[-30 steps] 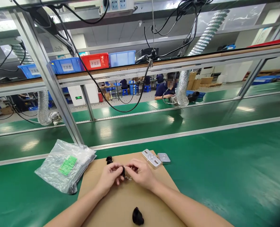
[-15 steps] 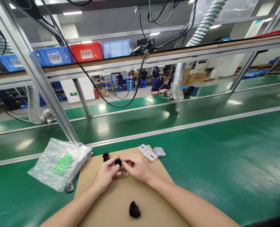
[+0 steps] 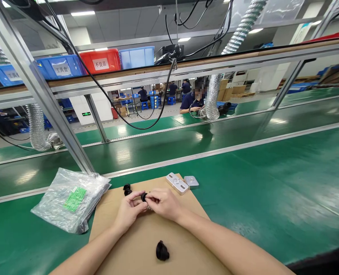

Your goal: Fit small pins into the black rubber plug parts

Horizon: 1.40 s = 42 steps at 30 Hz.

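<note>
Just below frame centre, the left hand (image 3: 128, 211) and right hand (image 3: 164, 203) each kept a narrow fingertip grip on one small, round black part (image 3: 143, 196) (matte, rubbery-looking) above the flat cardboard sheet (image 3: 146, 244) on the surface.

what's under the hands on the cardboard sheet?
Both the left hand and right hand pinch a small black part above the cardboard sheet. A bit of something pale or clear shows beneath the fingers; the hands cover the rest.
</note>
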{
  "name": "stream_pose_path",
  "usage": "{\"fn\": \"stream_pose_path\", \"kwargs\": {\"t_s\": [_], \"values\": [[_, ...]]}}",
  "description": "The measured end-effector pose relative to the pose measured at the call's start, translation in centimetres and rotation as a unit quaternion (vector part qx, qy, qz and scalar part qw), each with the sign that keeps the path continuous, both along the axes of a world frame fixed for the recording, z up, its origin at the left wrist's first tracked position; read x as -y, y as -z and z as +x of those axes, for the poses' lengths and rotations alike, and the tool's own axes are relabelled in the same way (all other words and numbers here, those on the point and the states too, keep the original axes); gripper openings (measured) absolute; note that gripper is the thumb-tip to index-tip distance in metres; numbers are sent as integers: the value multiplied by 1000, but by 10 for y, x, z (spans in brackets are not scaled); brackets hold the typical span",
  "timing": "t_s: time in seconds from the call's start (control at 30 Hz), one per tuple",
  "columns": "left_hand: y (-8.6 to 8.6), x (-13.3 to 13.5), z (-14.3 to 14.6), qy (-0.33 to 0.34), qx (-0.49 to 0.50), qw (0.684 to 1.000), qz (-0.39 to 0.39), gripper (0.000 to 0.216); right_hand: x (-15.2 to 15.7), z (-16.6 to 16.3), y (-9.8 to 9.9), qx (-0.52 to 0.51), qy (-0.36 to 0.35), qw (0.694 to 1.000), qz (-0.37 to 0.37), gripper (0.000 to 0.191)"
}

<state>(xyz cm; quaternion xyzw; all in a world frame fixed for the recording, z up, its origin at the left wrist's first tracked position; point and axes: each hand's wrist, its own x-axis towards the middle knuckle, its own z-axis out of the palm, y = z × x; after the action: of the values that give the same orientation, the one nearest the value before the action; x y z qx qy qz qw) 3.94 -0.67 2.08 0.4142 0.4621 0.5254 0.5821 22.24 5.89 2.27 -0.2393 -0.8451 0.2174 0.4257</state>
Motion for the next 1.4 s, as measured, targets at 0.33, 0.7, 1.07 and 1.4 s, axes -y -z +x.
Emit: {"fn": "stream_pose_path", "kwargs": {"t_s": [0.33, 0.7, 1.07, 1.4], "values": [[3, -4, -1, 1, -10, 999, 33, 53, 0, -1, 7, 32, 27, 998, 50, 21], [17, -6, -8, -44, -85, 991, 99, 58, 0, 1, -5, 52, 53, 993, -96, 8], [11, 2, -10, -73, -348, 899, 256, 28, 4, -1, -2, 46, 42, 994, -87, 16], [10, 2, -10, -68, -372, 885, 271, 27, 5, -2, -3, 33, 38, 997, -66, 17]]}}
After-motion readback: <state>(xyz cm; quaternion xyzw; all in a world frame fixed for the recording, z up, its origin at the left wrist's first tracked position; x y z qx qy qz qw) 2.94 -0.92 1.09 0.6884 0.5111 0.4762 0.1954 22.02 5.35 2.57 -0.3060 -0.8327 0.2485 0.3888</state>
